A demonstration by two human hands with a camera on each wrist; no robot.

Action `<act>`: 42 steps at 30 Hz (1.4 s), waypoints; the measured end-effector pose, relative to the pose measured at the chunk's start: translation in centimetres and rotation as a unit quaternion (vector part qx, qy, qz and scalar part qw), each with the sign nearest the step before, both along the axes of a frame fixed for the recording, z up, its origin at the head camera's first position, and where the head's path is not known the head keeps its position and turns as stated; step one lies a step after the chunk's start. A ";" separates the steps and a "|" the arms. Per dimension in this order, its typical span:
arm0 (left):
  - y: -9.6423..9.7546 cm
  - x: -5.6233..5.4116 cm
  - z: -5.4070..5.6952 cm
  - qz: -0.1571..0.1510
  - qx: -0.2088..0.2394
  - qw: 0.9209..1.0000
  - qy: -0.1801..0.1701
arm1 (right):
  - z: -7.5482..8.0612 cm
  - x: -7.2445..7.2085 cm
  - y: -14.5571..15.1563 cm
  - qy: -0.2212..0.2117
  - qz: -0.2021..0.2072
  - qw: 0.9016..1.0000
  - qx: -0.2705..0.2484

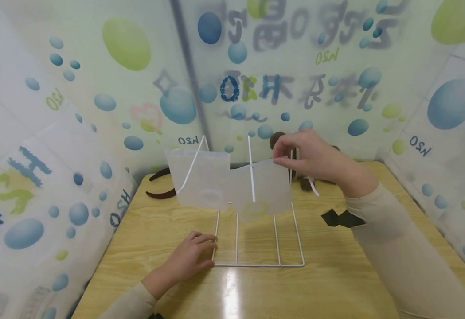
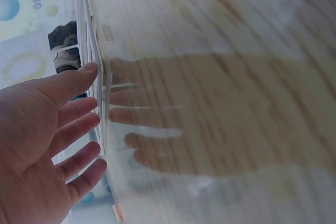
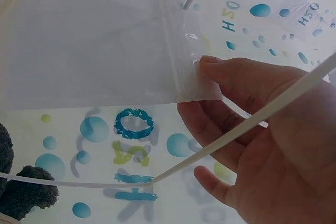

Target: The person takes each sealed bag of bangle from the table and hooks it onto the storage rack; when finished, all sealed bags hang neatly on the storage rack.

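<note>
A white wire rack (image 1: 258, 265) stands on the table, its upright wires rising at the back. My right hand (image 1: 316, 155) pinches the upper corner of a translucent plastic bag (image 1: 270, 188) between thumb and fingers. One upright wire crosses this bag, which has a faint yellow ring low on it. The pinched bag corner (image 3: 202, 90) is close up in the right wrist view. Beside it, a second translucent bag (image 1: 200, 177) hangs at the rack's left upright. My left hand (image 1: 186, 257) touches the left side of the rack's base, fingers extended, and the thumb meets the wire in the left wrist view.
Dark curved pieces (image 1: 162, 195) lie behind the left bag. Dark fuzzy objects (image 1: 277, 140) stand behind my right hand, partly hidden. A white wall (image 1: 136, 88) printed with blue and green bubbles encloses the back and sides of the wooden table (image 1: 136, 252).
</note>
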State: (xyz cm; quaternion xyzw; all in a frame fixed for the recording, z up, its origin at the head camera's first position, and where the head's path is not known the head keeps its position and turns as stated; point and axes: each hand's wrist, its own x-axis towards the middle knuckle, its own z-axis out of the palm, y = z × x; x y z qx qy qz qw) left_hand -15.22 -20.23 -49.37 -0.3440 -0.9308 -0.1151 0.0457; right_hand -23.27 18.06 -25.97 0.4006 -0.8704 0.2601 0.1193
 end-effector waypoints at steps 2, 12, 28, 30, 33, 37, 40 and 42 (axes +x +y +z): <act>-0.1 0.0 0.0 -0.002 0.000 1.000 0.003 | 0.0 0.1 0.2 0.015 -0.003 1.000 -0.005; -0.2 0.0 -0.2 0.001 -0.005 1.000 0.001 | -0.3 1.4 4.5 0.101 -0.029 0.994 -0.040; -0.1 -0.1 -0.5 0.009 -0.010 1.000 0.000 | -7.0 2.5 15.8 0.003 -0.199 0.980 0.026; -0.1 -0.1 -0.5 0.011 -0.012 1.000 -0.003 | -8.4 2.3 16.7 -0.001 -0.196 0.980 0.031; -0.1 -0.1 -0.5 0.011 -0.014 1.000 -0.005 | -10.4 1.9 18.0 0.001 -0.190 0.981 0.034; -0.2 -0.1 -0.6 0.011 -0.019 1.000 -0.002 | -12.9 1.3 19.8 0.000 -0.184 0.982 0.045; -0.1 0.0 -0.6 0.010 -0.020 1.000 0.000 | -14.5 0.8 21.2 -0.010 -0.188 0.981 0.051; -0.1 0.0 -0.5 0.010 -0.018 1.000 0.003 | -15.4 0.6 22.1 -0.016 -0.195 0.979 0.055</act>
